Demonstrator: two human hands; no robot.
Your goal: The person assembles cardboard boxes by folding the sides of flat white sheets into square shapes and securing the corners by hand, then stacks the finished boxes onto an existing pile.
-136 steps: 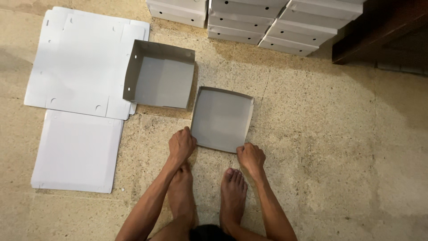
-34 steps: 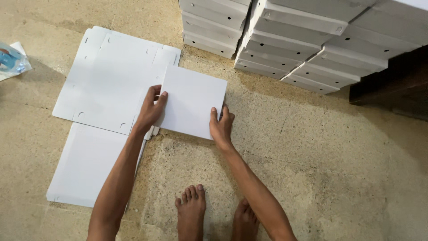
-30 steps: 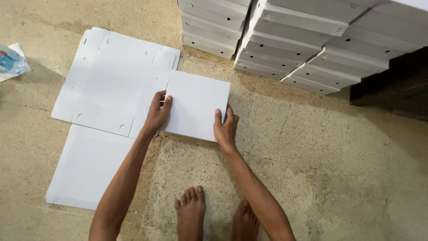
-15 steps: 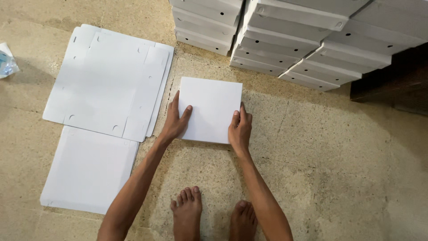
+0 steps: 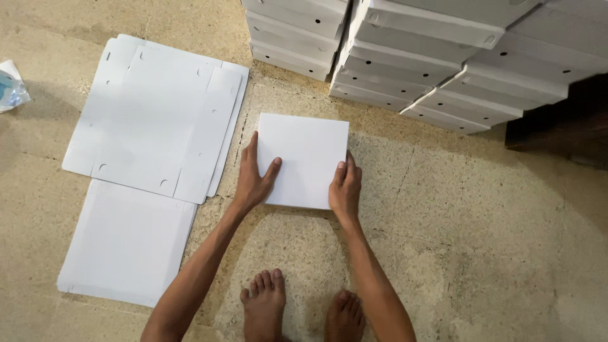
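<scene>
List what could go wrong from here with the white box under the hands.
1. The left hand and right hand press only the near corners of the white box; it may skid on the gritty floor.
2. Stacked boxes behind lean unevenly; a push forward might knock them.
3. The flat cardboard sheets lie close by the left hand and could get creased.

This looks like a small packing workshop or storeroom with a bare speckled stone floor. Stacks of finished white cardboard boxes stand along the far side, while piles of flat die-cut box blanks lie spread nearby.
</scene>
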